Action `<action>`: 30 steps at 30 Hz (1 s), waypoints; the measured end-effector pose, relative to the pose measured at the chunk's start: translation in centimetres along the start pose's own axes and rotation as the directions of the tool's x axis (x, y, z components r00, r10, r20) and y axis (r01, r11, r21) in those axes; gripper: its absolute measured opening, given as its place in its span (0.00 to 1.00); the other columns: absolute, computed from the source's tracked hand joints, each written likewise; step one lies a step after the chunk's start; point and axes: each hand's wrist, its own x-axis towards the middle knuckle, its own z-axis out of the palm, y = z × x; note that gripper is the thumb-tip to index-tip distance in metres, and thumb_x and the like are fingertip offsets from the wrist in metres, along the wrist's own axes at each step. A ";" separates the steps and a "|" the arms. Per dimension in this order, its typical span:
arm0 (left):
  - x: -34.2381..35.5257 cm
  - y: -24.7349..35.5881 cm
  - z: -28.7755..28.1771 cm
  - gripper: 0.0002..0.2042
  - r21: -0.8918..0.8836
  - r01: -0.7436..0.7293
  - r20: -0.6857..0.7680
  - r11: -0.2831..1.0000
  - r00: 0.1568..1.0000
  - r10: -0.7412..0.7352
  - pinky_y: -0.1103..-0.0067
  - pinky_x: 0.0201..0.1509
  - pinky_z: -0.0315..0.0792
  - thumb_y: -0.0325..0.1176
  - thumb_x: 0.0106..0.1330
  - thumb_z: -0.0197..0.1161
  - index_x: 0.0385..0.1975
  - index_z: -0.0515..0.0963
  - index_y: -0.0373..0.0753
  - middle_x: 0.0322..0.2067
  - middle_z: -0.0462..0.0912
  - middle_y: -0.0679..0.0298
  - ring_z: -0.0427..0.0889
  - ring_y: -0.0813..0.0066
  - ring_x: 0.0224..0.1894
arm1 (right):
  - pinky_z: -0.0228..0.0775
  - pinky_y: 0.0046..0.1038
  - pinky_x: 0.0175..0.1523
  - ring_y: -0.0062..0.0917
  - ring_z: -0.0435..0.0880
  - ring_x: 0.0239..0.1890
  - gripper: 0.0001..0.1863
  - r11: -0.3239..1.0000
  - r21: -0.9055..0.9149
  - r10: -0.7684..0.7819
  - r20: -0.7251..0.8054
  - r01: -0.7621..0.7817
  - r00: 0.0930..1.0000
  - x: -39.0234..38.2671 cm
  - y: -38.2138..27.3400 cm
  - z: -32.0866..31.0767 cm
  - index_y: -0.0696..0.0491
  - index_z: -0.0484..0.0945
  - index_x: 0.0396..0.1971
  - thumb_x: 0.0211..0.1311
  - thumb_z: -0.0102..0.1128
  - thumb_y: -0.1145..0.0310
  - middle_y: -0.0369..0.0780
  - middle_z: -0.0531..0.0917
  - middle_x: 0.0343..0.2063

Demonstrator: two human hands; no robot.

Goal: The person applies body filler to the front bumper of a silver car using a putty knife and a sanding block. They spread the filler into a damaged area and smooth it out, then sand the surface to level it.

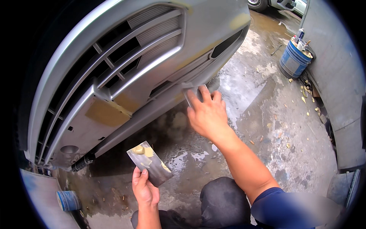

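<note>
Head view: the left hand (146,190) holds up a flat, grey rectangular plate (157,171) in front of the person, tilted, with its near edge clamped in the fingers; the thumb lies on the upper face and the other fingers are partly hidden. A mound of yellowish paste (139,150) sits near the plate's far corner, with thinner smears beside it and along the right edge.

The right hand (207,114) reaches forward with its fingers closed on a thin, greyish spreader (197,91). Two fingertips lie slightly apart along its upper side, while the grip underneath is hidden. The spreader is at the lower edge of a silver-grey bumper (198,34); the exact line of contact cannot be told.

The bumper fills the upper left, with a slatted grille (145,49) and several dull yellow patches, the largest (106,112) below the grille. Below it, the concrete floor (244,156) is wet and stained, scattered with small scraps.

At the upper right, a blue bucket (295,59) carries a spray can (300,33) and other small items, close to a grey panel (339,76). Another blue bucket (68,200) is at the lower left. The person's dark-clad knee (224,202) and navy sleeve (272,206) show at the bottom.
</note>
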 end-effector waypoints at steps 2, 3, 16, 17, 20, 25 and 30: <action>0.2 0.1 -0.4 0.15 0.013 -0.004 -0.003 1.000 1.000 0.004 0.71 0.64 0.67 0.23 0.68 0.54 0.54 0.72 0.33 0.52 0.79 0.58 0.77 0.69 0.55 | 0.70 0.42 0.49 0.45 0.70 0.52 0.27 0.999 -0.050 0.016 0.031 -0.014 0.999 -0.1 -1.1 0.1 0.46 0.73 0.61 0.60 0.59 0.60 0.44 0.72 0.59; 0.3 0.1 -0.5 0.15 0.019 -0.003 -0.006 1.000 1.000 0.003 0.72 0.64 0.67 0.23 0.68 0.54 0.54 0.72 0.33 0.52 0.79 0.58 0.76 0.70 0.54 | 0.70 0.44 0.50 0.46 0.70 0.52 0.27 0.999 -0.036 -0.001 0.034 0.002 0.999 -0.2 -1.6 0.3 0.46 0.73 0.61 0.59 0.59 0.60 0.44 0.72 0.59; 0.6 0.6 -1.1 0.15 0.034 -0.019 0.006 0.999 1.000 0.019 0.71 0.65 0.66 0.23 0.67 0.55 0.54 0.72 0.33 0.51 0.79 0.58 0.76 0.70 0.55 | 0.69 0.43 0.51 0.45 0.70 0.52 0.26 0.999 -0.042 0.019 0.054 -0.017 0.998 0.2 -1.6 -0.4 0.47 0.76 0.58 0.59 0.59 0.60 0.44 0.73 0.59; 0.7 0.6 -1.1 0.15 0.038 -0.023 0.003 0.999 1.000 0.023 0.71 0.65 0.67 0.23 0.67 0.54 0.54 0.72 0.33 0.51 0.79 0.58 0.76 0.70 0.55 | 0.69 0.42 0.50 0.44 0.71 0.52 0.26 0.999 -0.040 -0.015 0.083 0.019 0.996 0.0 -2.4 -0.6 0.48 0.76 0.58 0.58 0.59 0.60 0.44 0.74 0.58; 0.7 0.6 -1.1 0.15 0.041 -0.027 -0.009 0.999 1.000 0.028 0.71 0.65 0.67 0.23 0.67 0.54 0.54 0.72 0.33 0.51 0.79 0.58 0.77 0.70 0.55 | 0.70 0.42 0.49 0.43 0.71 0.51 0.27 0.993 0.025 -0.114 0.067 0.113 0.991 -0.8 -3.4 -0.3 0.48 0.76 0.58 0.57 0.59 0.59 0.43 0.74 0.57; 0.5 0.8 -1.2 0.15 0.039 -0.020 -0.006 0.999 1.000 0.021 0.71 0.65 0.67 0.23 0.68 0.54 0.54 0.72 0.33 0.51 0.79 0.58 0.76 0.69 0.55 | 0.70 0.44 0.52 0.44 0.71 0.52 0.25 0.998 0.033 0.056 0.016 -0.056 0.998 0.8 -0.5 -0.9 0.47 0.77 0.57 0.58 0.59 0.58 0.44 0.74 0.56; 0.8 0.6 -1.1 0.14 0.051 -0.027 -0.007 0.998 1.000 0.027 0.72 0.65 0.67 0.23 0.68 0.54 0.53 0.72 0.33 0.51 0.79 0.58 0.77 0.70 0.55 | 0.70 0.41 0.50 0.43 0.71 0.52 0.26 0.998 0.009 -0.057 0.100 0.056 0.993 -0.6 -2.9 -0.3 0.48 0.77 0.57 0.57 0.60 0.59 0.44 0.74 0.57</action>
